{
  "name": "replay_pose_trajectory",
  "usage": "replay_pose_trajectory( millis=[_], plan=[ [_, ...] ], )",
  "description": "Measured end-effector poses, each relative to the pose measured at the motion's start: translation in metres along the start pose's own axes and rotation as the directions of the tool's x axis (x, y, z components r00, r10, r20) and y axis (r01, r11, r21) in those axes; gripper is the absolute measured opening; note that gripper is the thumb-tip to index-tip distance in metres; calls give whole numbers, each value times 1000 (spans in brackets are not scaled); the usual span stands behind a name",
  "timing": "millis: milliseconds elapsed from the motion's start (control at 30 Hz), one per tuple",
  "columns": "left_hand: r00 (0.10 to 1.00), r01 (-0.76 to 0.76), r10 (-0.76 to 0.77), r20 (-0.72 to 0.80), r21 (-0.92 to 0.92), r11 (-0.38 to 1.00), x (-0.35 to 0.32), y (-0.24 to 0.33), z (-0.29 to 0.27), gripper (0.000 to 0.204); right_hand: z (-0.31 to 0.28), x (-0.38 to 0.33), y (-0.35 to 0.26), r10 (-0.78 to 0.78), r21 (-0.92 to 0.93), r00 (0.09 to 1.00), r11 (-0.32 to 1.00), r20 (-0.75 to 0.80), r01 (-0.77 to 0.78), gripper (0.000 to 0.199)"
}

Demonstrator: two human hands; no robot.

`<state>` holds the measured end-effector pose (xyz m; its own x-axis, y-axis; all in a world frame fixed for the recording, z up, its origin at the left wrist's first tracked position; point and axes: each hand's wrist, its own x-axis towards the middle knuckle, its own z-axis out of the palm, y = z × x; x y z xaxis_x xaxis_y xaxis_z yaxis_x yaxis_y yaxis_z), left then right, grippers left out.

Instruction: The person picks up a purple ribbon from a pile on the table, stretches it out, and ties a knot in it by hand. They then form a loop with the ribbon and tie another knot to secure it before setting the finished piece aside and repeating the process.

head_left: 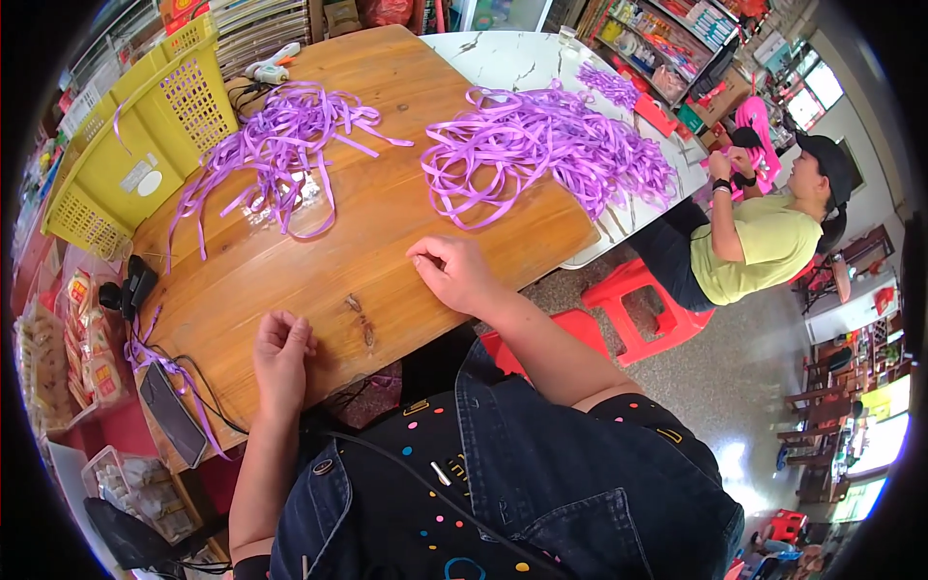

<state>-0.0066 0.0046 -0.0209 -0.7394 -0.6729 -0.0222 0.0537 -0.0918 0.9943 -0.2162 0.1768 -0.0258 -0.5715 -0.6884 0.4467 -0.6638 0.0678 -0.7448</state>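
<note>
My left hand [283,353] rests near the front edge of the wooden table [387,290], its fingers curled in and nothing showing in them. Farther right, my right hand [454,273] lies on the same table, loosely closed, with no object visible in it. Beyond it spreads a big tangled heap of purple ribbons [541,145], reaching from the wood onto a white marbled table. A smaller pile of purple ribbons [290,126] lies at the far left. Neither hand touches the ribbons.
A yellow plastic basket [145,155] tilts at the far left, with a white glue gun [274,64] beyond it. By the left edge lie a dark phone-like slab [174,416] and a cable. A person [759,232] sits at the right near red stools [643,304].
</note>
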Motion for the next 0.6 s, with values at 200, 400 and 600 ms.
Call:
replay_pose_trajectory(
  millis=[200, 400, 600],
  plan=[
    [986, -51, 12, 163, 238, 970, -15, 32, 14, 12, -2, 0, -9, 82, 27, 996, 996, 40, -83, 12],
    [836, -542, 527, 150, 373, 753, -23, 94, 12, 11, -4, 0, -3, 105, -9, 994, 994, 41, -105, 12],
    [73, -641, 991, -113, 756, 133, -78, 175, -90, 8, -3, 2, -5, 45, 51, 999, 998, 13, -46, 12]
  ],
)
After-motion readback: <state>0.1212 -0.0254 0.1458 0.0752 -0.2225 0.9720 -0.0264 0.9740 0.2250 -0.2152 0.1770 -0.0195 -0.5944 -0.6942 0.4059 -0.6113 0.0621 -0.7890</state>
